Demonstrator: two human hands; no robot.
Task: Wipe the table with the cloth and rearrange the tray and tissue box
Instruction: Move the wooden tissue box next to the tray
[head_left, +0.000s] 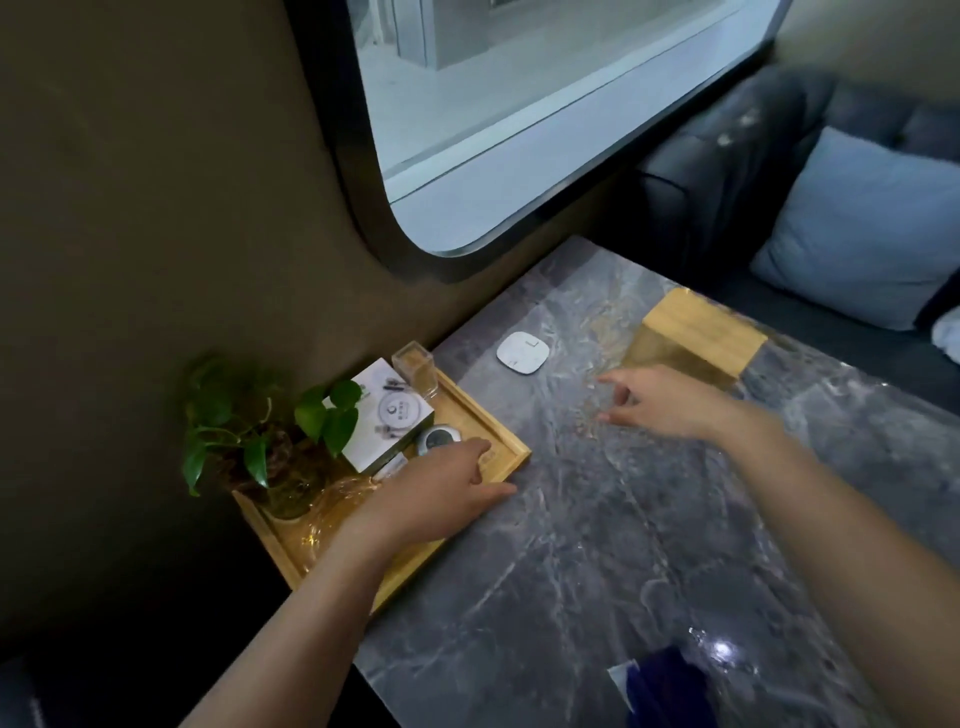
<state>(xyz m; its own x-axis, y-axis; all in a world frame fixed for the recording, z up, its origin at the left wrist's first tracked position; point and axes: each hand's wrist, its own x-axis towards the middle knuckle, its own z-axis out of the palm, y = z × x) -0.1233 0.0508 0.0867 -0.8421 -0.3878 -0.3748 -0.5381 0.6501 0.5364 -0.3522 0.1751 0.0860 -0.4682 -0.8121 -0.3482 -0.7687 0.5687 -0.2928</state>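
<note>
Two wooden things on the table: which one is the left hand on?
The tray by the wall, the one carrying the plant and white box. The left hand rests on its rim; the wooden box sits apart, beyond the right hand.

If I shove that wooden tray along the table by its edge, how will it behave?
The tray is rigid wood on a glossy stone table, so it should slide easily. The leafy plant in its glass vase looks top-heavy and may tip. The clear container at the far corner could topple too.

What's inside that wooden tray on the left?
The tray holds a potted plant, a white box, a clear container and a round gadget. The left hand covers part.
</note>
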